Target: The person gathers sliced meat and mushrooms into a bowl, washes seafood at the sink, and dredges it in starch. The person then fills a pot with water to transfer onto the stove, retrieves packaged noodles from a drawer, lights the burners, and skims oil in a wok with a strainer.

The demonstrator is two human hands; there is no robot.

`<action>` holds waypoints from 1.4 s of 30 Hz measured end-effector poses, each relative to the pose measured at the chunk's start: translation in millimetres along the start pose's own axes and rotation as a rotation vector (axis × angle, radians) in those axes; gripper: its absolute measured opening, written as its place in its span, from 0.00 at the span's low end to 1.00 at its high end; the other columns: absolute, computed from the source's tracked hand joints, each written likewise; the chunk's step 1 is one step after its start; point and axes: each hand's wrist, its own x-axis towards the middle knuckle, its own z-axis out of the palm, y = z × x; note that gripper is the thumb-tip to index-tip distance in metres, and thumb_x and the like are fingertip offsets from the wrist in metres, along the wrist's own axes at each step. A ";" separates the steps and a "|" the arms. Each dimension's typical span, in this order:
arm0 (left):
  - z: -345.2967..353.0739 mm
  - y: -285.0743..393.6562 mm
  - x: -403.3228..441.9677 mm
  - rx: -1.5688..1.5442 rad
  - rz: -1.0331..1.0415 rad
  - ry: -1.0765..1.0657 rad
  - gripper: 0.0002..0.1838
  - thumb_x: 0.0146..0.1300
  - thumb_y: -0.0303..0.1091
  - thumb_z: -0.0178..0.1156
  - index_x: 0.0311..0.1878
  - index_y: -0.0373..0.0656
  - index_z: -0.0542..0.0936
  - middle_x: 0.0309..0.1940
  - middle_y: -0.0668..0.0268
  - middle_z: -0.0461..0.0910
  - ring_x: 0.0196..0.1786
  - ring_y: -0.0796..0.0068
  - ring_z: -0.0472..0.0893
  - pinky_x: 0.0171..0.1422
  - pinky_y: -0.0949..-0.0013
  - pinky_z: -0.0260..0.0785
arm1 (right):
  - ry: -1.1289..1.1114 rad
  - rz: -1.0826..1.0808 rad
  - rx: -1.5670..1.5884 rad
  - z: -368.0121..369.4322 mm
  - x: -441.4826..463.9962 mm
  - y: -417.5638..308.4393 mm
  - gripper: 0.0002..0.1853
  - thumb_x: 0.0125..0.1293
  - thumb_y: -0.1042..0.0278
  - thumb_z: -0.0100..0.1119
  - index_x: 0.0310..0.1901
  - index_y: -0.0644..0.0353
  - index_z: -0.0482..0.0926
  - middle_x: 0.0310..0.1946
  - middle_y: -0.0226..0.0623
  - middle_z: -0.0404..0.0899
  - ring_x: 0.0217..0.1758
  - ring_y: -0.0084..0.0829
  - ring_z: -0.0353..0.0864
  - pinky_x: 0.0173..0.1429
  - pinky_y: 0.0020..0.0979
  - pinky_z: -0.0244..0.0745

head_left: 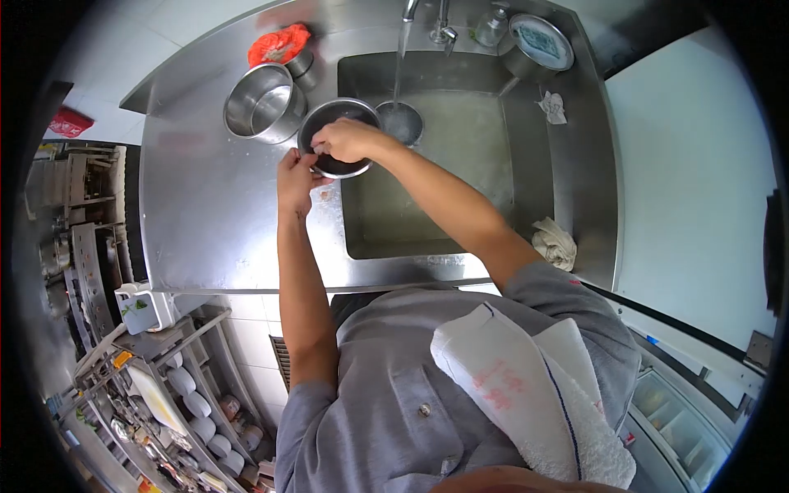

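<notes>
My left hand [294, 181] grips the near left rim of a round stainless steel bowl [368, 112], which is tilted over the left edge of the sink. My right hand [345, 140] reaches inside that bowl with its fingers bent together. Whatever those fingers hold, if anything, is too small and hidden to make out. Just right of the bowl, a small round metal vessel [401, 123] sits in the sink under running water from the tap [410, 11]. A larger, shiny steel pot [265, 103] stands on the counter to the left.
Cloudy water fills the sink [444, 189]. Behind the pot are a smaller metal container [302, 66] and an orange-red bag [279, 44]. Crumpled cloths [555, 243] lie on the right ledge, and a soap bottle [491, 26] stands behind. Shelves with white bowls [197, 404] are lower left.
</notes>
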 end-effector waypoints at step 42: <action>-182.9 -109.6 -243.6 -0.352 0.050 0.646 0.03 0.61 0.27 0.54 0.37 0.39 0.72 0.25 0.68 0.74 0.27 0.80 0.76 0.27 0.73 0.75 | 1.003 0.602 0.769 -66.7 -23.6 185.7 0.18 0.54 0.76 0.60 0.49 0.63 0.72 0.47 0.43 0.74 0.51 0.33 0.75 0.54 0.37 0.73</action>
